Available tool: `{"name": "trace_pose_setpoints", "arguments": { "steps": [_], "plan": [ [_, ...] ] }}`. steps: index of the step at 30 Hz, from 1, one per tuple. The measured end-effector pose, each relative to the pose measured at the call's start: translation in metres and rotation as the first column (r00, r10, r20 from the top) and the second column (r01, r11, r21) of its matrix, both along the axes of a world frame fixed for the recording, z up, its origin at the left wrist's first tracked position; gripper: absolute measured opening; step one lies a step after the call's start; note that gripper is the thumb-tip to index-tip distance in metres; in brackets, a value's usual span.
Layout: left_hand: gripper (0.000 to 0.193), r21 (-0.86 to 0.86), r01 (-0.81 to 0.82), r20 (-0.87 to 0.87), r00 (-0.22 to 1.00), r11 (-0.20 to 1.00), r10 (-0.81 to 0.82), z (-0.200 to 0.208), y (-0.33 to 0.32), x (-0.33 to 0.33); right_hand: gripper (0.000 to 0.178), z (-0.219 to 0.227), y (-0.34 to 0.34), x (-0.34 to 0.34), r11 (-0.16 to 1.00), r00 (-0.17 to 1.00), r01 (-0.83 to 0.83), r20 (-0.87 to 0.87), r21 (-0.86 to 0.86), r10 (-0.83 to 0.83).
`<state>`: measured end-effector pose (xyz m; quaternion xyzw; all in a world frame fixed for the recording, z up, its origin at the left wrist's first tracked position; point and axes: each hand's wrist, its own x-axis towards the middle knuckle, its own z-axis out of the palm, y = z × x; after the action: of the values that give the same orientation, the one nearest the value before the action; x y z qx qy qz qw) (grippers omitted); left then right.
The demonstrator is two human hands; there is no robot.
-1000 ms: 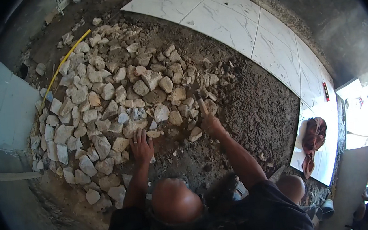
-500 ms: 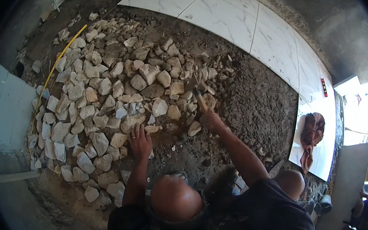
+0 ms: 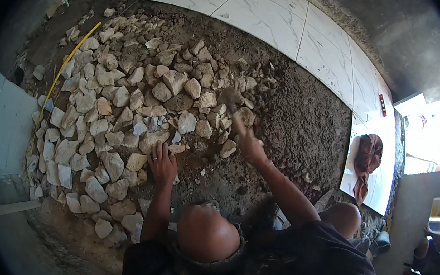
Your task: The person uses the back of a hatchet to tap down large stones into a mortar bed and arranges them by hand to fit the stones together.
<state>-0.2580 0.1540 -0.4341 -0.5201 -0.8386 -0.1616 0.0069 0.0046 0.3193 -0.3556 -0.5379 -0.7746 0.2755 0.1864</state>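
Ground: packed dirt, pale stones (image 3: 122, 115), white tiles (image 3: 272, 21) | left hand (image 3: 163, 164) fingers flat, empty | right hand (image 3: 251, 146) apparently gripping hammer (image 3: 231, 107)

Daylight falls evenly over the pale broken stones (image 3: 117, 110) and dark gritty soil (image 3: 303, 124), with short, soft shadows. The glossy white marbled floor tiles (image 3: 293, 19) glare, and a bright opening at the right edge is overexposed. Fisheye distortion bends the tile lines, a black vignette rings the frame, and the person's raised right hand (image 3: 250, 146) is slightly blurred.

A floor under construction on a building site: broken pale stones (image 3: 122, 110) bedded in dark mortar (image 3: 303, 124) beside newly laid white marble-patterned tiles (image 3: 283, 20).
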Motion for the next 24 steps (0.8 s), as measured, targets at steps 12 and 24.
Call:
{"name": "trace_pose_setpoints", "arguments": {
  "steps": [12, 24],
  "plan": [
    [0.044, -0.061, -0.041, -0.025, 0.999, 0.997, 0.039, 0.004, -0.023, -0.019, 0.030, 0.072, -0.003, -0.048, 0.999, 0.941, 0.028, -0.337, 0.017, -0.021],
    [0.043, -0.002, -0.012, -0.011, 1.000, 1.000, 0.012, 0.005, -0.018, -0.014, 0.031, 0.130, 0.023, -0.073, 0.998, 0.942, -0.055, -0.334, -0.027, 0.043]
  ]
}}
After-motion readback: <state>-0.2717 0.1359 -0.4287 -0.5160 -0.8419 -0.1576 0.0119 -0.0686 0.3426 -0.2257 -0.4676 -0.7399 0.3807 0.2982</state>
